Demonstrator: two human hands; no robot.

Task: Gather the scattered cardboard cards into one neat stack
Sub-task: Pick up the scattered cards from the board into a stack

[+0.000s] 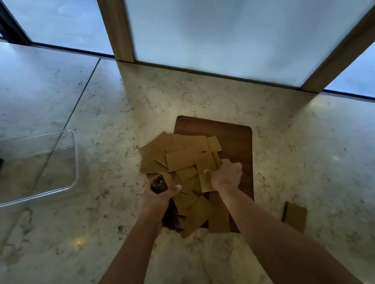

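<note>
head view: left hand (162, 195) grips stack (170, 217) at board (235, 136) edge.

No text, label, brand, number or sign can be read anywhere; the plain brown cardboard cards (185, 157) carry no print.
</note>
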